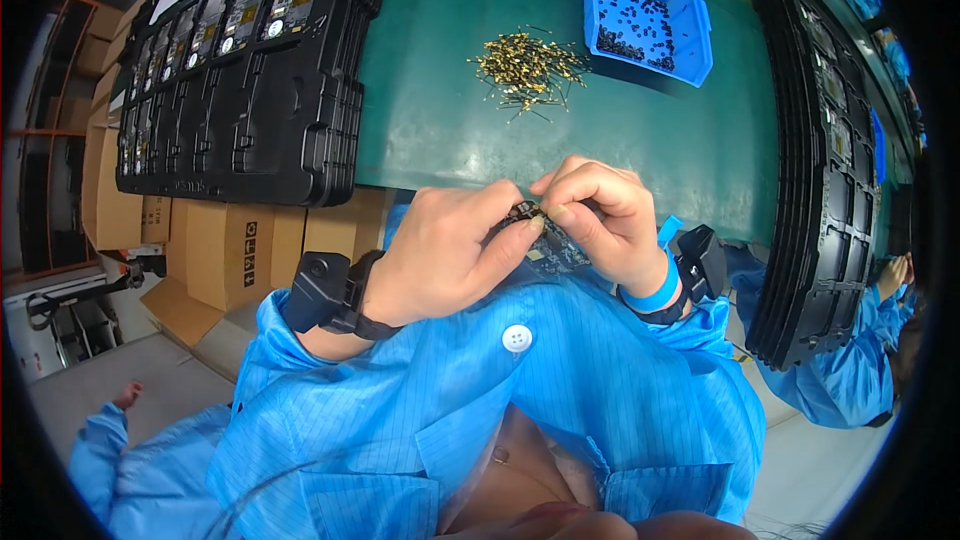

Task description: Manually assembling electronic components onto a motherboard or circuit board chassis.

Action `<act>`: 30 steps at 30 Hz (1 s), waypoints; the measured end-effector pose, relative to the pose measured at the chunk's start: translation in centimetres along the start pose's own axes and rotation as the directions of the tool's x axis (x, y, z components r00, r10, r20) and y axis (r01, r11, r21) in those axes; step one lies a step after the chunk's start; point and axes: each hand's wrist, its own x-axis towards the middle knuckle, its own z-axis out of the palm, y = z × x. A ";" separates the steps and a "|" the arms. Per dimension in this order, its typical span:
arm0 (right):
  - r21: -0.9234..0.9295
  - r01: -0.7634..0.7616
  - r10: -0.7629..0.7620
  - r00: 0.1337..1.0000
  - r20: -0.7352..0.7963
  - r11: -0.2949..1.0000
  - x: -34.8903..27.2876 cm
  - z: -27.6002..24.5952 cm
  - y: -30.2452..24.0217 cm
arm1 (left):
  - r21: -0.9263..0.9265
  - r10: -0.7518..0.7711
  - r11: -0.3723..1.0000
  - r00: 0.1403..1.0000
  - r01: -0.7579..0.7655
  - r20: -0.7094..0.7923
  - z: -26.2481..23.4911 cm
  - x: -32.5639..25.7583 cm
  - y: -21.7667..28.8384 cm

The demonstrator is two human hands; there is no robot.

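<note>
My left hand (450, 245) is closed on a dark circuit board (555, 252), held just in front of my chest at the near edge of the bench. Thumb and forefinger grip the board near its top edge. My right hand (608, 212) pinches at that same edge, its fingertips almost meeting the left thumb. Whatever lies in the right pinch is too small and covered to name. Beyond the hands lies a loose pile of small gold-tipped parts with thin dark leads (528, 70). A blue plastic bin (700, 45) behind it on the right holds many tiny black rings.
Stacked black trays (270, 130) with circuit boards stand at the left of the green bench mat (430, 70). Another tray stack (800, 190) rises at the right. Cardboard boxes (225, 255) sit below left. People in blue smocks are at the lower left and right (835, 380).
</note>
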 end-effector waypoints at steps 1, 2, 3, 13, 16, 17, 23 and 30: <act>0.025 0.000 0.000 1.000 -0.004 1.000 0.0 0.1 0.0 | 0.000 0.003 1.000 1.000 -0.003 -0.011 0.1 -0.1 0.0; 0.052 -0.001 0.002 1.000 -0.010 0.999 0.0 0.1 0.1 | 0.000 0.004 1.000 1.000 -0.004 -0.019 0.1 0.0 0.0; 0.053 -0.003 0.003 1.000 -0.012 0.999 0.0 0.0 0.1 | 0.000 0.003 1.000 1.000 -0.003 -0.017 0.1 0.1 0.1; 0.329 -0.222 0.227 0.974 0.025 0.918 -0.4 0.5 -1.2 | -0.033 0.019 0.999 1.000 -0.020 -0.015 0.2 0.0 0.2; 0.420 -0.381 0.370 0.922 0.111 0.824 0.0 -0.1 -2.2 | -0.023 0.042 0.999 0.999 -0.043 -0.024 0.1 0.0 -0.1; 0.435 -0.464 0.436 0.884 0.169 0.772 0.1 -0.3 -2.4 | -0.004 0.053 0.999 0.999 -0.053 0.009 0.1 0.0 -0.3; 0.483 -0.557 0.458 0.831 0.316 0.676 0.6 -1.0 -1.6 | -0.017 0.083 0.996 0.996 -0.083 -0.010 -0.1 0.2 -0.8; 0.554 -0.369 0.488 0.869 -0.078 0.746 -0.9 -1.1 0.5 | -0.959 -0.276 0.268 0.961 0.098 0.021 2.2 1.8 -3.3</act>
